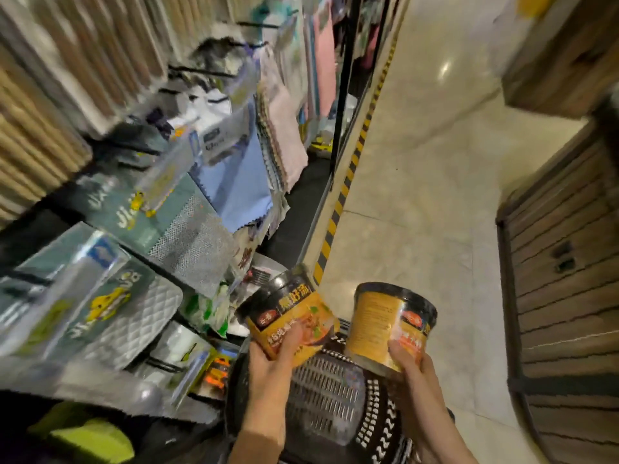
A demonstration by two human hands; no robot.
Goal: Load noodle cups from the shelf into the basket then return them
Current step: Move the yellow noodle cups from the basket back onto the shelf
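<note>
Holding two noodle cups over the basket (321, 390).

Left hand (268, 366) gripping left cup (289, 316), right hand (412, 366) gripping right cup (390, 324), both tilted, seemingly poised for dropping in.

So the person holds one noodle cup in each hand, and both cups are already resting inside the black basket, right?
Not quite. The head view shows the left hand gripping one noodle cup and the right hand gripping the other cup, but both are held in the air above the black basket, not resting inside it.
</note>
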